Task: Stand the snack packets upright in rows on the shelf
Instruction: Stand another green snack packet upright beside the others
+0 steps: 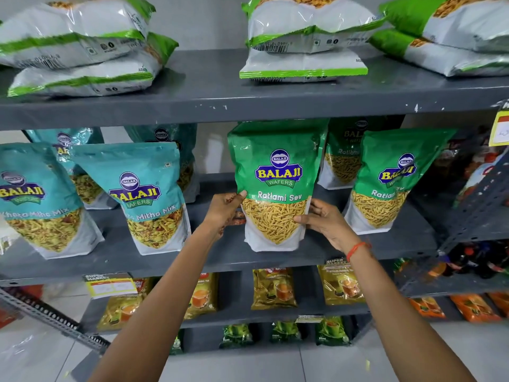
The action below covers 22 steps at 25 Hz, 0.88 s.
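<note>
A green Ratlami Sev packet (275, 172) stands upright near the front of the middle grey shelf (220, 257). My left hand (224, 210) grips its left edge and my right hand (325, 219) grips its right edge. Another green packet (385, 183) stands upright to its right, and a third (343, 158) stands behind, partly hidden. To the left stand two teal Khata Mitha Mix packets (148, 199) (38, 199), with more teal packets (66, 139) behind them.
The top shelf (209, 106) holds green-and-white packets (308, 37) lying flat in stacks. Lower shelves carry yellow tea packets (272, 288) and dark green ones (237, 334). A perforated grey upright (476, 205) and bottles (473, 260) stand at the right. A yellow price tag (500, 128) hangs there.
</note>
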Each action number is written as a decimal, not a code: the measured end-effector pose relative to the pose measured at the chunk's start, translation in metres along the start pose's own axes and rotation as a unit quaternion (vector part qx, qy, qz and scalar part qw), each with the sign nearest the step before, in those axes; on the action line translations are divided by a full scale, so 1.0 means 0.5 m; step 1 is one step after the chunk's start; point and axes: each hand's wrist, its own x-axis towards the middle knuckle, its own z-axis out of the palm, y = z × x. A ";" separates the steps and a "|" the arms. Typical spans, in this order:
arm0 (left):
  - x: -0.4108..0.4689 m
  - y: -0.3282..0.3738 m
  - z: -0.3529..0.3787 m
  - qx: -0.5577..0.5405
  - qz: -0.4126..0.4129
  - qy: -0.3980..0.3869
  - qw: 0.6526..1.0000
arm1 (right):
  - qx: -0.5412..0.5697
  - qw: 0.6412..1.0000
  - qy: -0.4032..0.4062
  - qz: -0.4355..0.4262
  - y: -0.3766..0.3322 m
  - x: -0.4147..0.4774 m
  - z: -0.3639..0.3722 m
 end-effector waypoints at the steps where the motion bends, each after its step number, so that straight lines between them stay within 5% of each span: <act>1: 0.013 -0.005 0.008 -0.006 0.013 -0.001 1.000 | -0.007 1.000 0.007 -0.005 0.001 0.014 -0.003; 12: 0.064 -0.129 0.020 0.073 0.104 -0.064 0.990 | 0.014 0.999 -0.002 0.040 0.062 0.055 -0.024; 22: 0.074 -0.168 0.034 0.182 0.032 -0.099 0.978 | -0.087 0.992 0.019 0.093 0.103 0.063 -0.002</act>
